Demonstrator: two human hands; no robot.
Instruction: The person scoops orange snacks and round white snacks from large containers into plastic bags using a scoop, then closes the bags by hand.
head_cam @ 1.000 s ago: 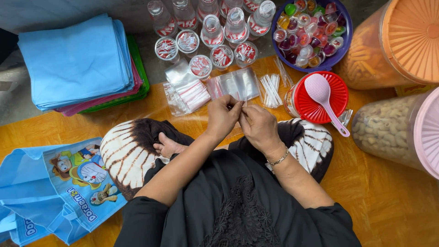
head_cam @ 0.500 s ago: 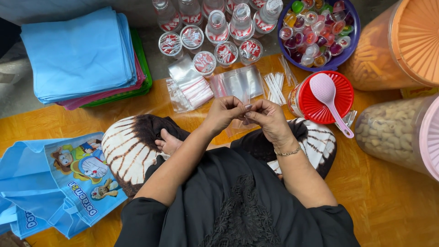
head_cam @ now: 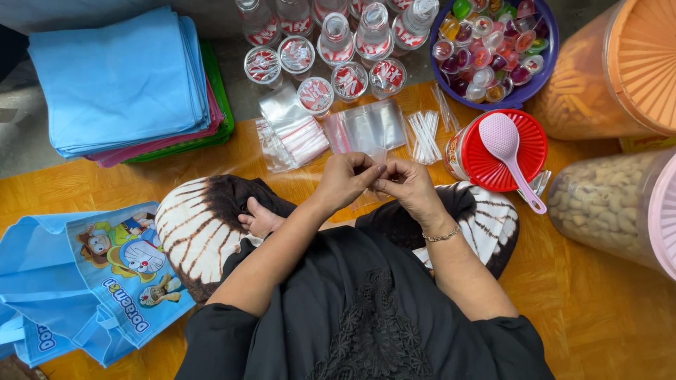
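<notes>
My left hand (head_cam: 346, 177) and my right hand (head_cam: 407, 184) meet in front of me, fingertips pinched together on a small clear plastic bag (head_cam: 378, 156) that is mostly hidden between them. Just beyond my hands lies a pile of clear plastic bags (head_cam: 367, 127) on the orange floor mat (head_cam: 612, 317). A second pile of zip bags (head_cam: 292, 130) lies to its left, and a packet of white straws (head_cam: 424, 134) to its right. I sit cross-legged in black and patterned clothes.
Sealed water cups and bottles (head_cam: 331, 49) stand at the back. A purple bowl of jelly cups (head_cam: 493, 49), a red-lidded jar with a pink spoon (head_cam: 503, 141), an orange-lidded jar (head_cam: 620, 70) and a jar of nuts (head_cam: 612, 204) are at right. Folded blue bags (head_cam: 120, 77) and a cartoon bag (head_cam: 91, 274) lie left.
Both hands have drawn back from the bag pile toward my lap, still pinched together on the small bag. The view has shifted slightly.
</notes>
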